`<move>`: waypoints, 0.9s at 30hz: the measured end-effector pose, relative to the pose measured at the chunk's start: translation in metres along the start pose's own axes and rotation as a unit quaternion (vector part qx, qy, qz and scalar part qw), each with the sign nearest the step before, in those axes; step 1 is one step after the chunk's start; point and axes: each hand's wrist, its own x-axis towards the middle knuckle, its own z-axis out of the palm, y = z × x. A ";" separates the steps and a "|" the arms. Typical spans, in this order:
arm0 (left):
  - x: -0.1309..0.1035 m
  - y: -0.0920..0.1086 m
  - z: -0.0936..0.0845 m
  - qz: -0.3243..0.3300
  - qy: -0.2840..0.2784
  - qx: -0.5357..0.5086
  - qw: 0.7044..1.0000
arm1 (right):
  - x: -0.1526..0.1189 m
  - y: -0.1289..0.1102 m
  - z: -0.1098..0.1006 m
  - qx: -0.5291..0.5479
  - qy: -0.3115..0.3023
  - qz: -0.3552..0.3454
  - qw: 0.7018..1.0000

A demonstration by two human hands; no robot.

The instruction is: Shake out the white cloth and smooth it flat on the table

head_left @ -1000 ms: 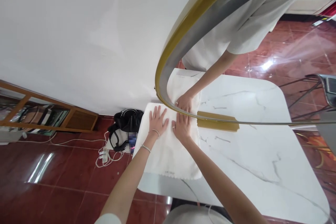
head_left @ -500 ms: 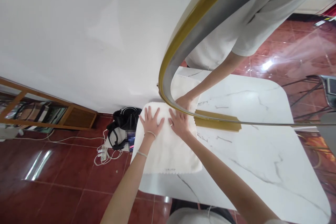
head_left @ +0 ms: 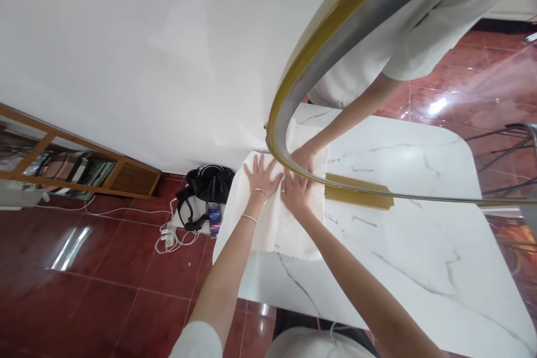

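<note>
A white cloth (head_left: 268, 229) with a scalloped edge lies on the marble-patterned white table (head_left: 403, 246). My left hand (head_left: 262, 177) rests on it with fingers spread and holds nothing. Close to its right, my right hand (head_left: 296, 193) lies on the cloth, fingers apart, a ring on one finger. Another person's hand (head_left: 302, 158) is just beyond my right hand, partly hidden by a curved gold and grey band. Whether that hand touches mine, I cannot tell.
The gold and grey band (head_left: 289, 89) crosses the upper view. A gold strip (head_left: 361, 193) lies on the table. Black bags (head_left: 212, 182) and white cables (head_left: 170, 238) are on the red floor, near a wooden cabinet (head_left: 134, 178). A chair (head_left: 516, 145) stands at the right.
My left hand has moved right, nearer my right hand, and the cloth's left and near edges have drawn in. The cloth looks more wrinkled. The whole view has shifted slightly.
</note>
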 end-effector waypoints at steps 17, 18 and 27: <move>-0.242 -0.070 -0.035 -0.012 0.065 0.032 0.997 | -0.126 -0.031 -0.015 0.095 -0.111 -0.331 0.932; -0.255 -0.065 -0.034 -0.014 0.070 0.038 0.997 | -0.140 -0.028 -0.020 0.101 -0.125 -0.342 0.926; -0.261 0.016 -0.004 0.026 0.057 0.035 0.997 | -0.210 0.039 -0.046 0.026 -0.088 -0.249 0.964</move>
